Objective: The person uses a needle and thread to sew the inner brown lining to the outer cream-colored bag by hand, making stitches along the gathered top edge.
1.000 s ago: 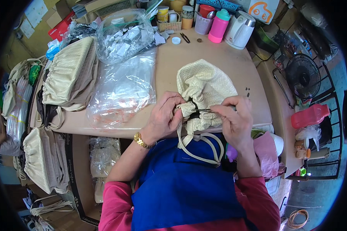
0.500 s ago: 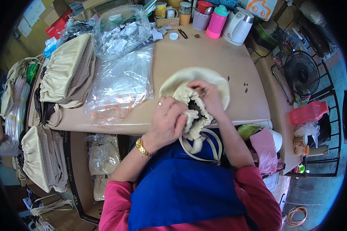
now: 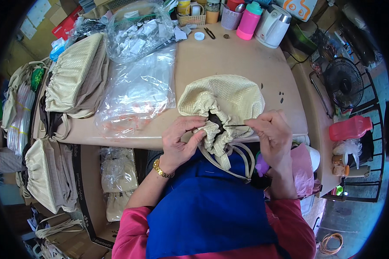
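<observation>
A cream textured fabric bag (image 3: 242, 93) with a gathered mouth lies at the table's front edge, its dark inside showing through the opening. My left hand (image 3: 180, 140) pinches the gathered rim on the left side between thumb and fingers. From the mouth a thin dark cord (image 3: 235, 125) runs straight out to the right, and my right hand (image 3: 272, 136) grips its end in a pinch. Below the mouth, a cream strap (image 3: 247, 160) hangs in a loop over the blue cloth on my lap.
Clear plastic bags (image 3: 138, 88) lie left of the work, beyond them a plastic bag of paper scraps (image 3: 136, 43). Similar cream bags (image 3: 75, 77) are stacked at the left. Small snips (image 3: 209, 33), a pink bottle (image 3: 249, 21) and a white kettle (image 3: 272, 28) stand or lie at the back.
My right hand has moved from the bag's mouth out to the right, drawing the dark cord taut. My left hand keeps hold of the rim. The bag's body has spread wider.
</observation>
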Demonstrator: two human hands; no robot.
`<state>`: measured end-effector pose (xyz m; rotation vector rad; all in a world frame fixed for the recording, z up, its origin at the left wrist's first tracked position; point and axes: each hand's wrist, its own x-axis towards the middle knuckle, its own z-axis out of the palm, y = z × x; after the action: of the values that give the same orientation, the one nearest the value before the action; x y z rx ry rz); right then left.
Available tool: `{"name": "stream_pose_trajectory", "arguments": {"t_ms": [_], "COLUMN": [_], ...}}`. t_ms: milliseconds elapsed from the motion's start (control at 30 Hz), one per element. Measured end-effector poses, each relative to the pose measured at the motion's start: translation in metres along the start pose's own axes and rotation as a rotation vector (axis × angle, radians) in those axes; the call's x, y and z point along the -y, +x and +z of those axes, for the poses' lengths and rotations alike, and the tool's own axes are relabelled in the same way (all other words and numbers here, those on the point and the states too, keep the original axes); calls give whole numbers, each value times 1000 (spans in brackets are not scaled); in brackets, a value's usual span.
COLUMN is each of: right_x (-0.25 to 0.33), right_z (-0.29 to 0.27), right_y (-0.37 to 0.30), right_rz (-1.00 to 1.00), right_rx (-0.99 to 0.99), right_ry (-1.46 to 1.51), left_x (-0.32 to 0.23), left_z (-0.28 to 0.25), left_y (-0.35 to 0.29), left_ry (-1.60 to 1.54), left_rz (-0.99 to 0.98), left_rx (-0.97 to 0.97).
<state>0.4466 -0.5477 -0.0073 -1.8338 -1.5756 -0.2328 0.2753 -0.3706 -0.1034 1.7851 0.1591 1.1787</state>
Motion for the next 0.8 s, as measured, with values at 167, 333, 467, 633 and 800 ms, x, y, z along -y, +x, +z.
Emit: {"name": "stream_pose_trajectory", "arguments": {"t_ms": [167,333,467,633,800], "right_x": [15,20,19,21,19], "right_z": [8,10,13,17,24], "right_y": [5,10,11,11,12], "right_rz": [-119,-118,-133,-126,-106], "right_rx": [-40,-1,-8,3,28], "right_ry": [-202,-249,-272,-299,-299], "left_x": [-3,-6,-3,-1,-17], "left_z": [0,-2,-2,-1,-15], "left_y": [-1,-3,-3,-3,1], "left_ry": [-31,-22,-32,-29,228], "left_rz": [-48,-100,-64,-58,-126], "left_rx": [-17,-17,-23,-26,208]}}
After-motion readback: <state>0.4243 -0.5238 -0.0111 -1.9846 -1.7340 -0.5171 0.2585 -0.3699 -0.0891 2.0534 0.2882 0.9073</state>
